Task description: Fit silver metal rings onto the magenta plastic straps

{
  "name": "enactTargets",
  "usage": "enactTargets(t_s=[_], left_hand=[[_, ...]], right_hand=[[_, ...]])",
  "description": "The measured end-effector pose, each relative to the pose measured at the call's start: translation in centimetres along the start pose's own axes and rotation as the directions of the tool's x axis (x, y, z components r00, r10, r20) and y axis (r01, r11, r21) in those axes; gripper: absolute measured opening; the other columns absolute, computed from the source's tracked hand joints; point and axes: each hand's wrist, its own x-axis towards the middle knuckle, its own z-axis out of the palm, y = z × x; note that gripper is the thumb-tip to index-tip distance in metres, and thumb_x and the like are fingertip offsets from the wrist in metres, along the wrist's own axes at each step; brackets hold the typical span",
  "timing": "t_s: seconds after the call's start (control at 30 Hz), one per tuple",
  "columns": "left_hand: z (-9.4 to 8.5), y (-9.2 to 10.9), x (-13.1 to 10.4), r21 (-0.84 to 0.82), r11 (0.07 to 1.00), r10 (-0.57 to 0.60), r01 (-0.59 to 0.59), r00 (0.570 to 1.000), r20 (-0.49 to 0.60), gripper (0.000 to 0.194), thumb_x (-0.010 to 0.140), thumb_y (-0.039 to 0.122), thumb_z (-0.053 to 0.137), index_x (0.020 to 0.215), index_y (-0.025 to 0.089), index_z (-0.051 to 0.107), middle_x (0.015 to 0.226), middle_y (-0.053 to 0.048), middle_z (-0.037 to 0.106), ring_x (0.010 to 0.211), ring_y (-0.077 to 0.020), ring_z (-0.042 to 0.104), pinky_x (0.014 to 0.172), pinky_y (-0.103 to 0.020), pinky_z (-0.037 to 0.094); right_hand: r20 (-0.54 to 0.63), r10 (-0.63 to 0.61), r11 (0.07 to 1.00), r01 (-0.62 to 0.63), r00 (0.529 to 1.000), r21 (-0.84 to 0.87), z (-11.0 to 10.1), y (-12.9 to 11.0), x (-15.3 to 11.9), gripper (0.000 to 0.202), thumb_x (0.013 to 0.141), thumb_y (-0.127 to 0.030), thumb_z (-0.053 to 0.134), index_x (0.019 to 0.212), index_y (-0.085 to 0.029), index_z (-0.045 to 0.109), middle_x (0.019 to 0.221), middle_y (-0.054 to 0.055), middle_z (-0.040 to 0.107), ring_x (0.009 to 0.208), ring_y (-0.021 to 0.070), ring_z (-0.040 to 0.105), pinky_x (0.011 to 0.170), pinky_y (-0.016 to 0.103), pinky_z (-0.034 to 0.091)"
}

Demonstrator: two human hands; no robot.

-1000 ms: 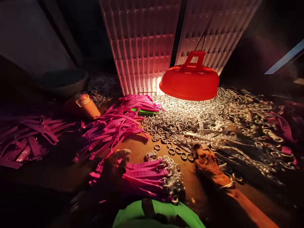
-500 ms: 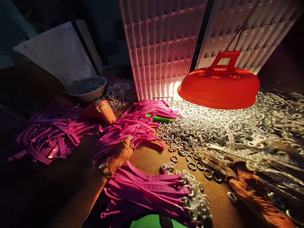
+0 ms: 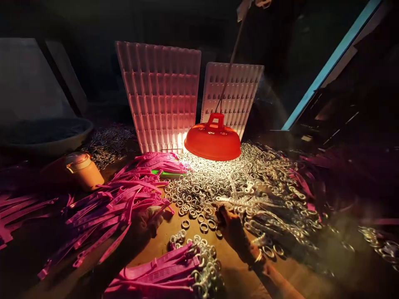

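Red lamp [image 3: 213, 143]: sitting lower and further left than half a second ago, since the person's view is shifting.
Left hand [image 3: 149, 220]: curling beside the pink straps [image 3: 137, 182], left of the middle; it is too dark to tell if it is gripping one.
Right hand [image 3: 229, 226]: reaching to the edge of the metal rings [image 3: 195, 193], right of the middle; nobody can tell if it is pinching one. Both hands are staying apart.
Ringed bundle [image 3: 162, 272]: lying at the bottom middle, with its rings pointing right.
Good picking: pinching just one strap by its end probably helps, because straps are crossing and may be tangling.
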Motion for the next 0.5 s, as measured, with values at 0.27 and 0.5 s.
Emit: enactTargets(t_s=[0.27,0.5], left_hand=[[5.3,2.3,1.2,0.172,0.981,0.081,-0.084,0.996,0.026,0.035,0.085,0.043,0.04,0.098,0.015,0.057,0.074,-0.003,0.053,0.061,-0.0142,0.046,0.055,-0.026,0.04],[3.7,-0.7,3.0,0.11,0.994,-0.009,0.01,1.0,-0.012,0.042,0.08,0.055,0.043,0.061,0.018,0.048,0.053,0.001,0.044,0.047,-0.0107,0.037,0.047,-0.024,0.031]], right_hand=[[-0.144,-0.169,0.95,0.2,0.975,0.241,2.1,-5.3,3.1,0.04,0.08,-0.003,0.036,0.111,-0.016,0.057,0.088,0.011,0.06,0.076,0.0189,0.058,0.065,0.031,0.051],[-0.11,0.045,0.928,-0.001,0.993,0.372,1.8,-2.5,2.8,0.023,0.087,-0.014,0.041,0.101,-0.017,0.06,0.076,0.005,0.063,0.063,0.0142,0.058,0.055,0.023,0.047]])
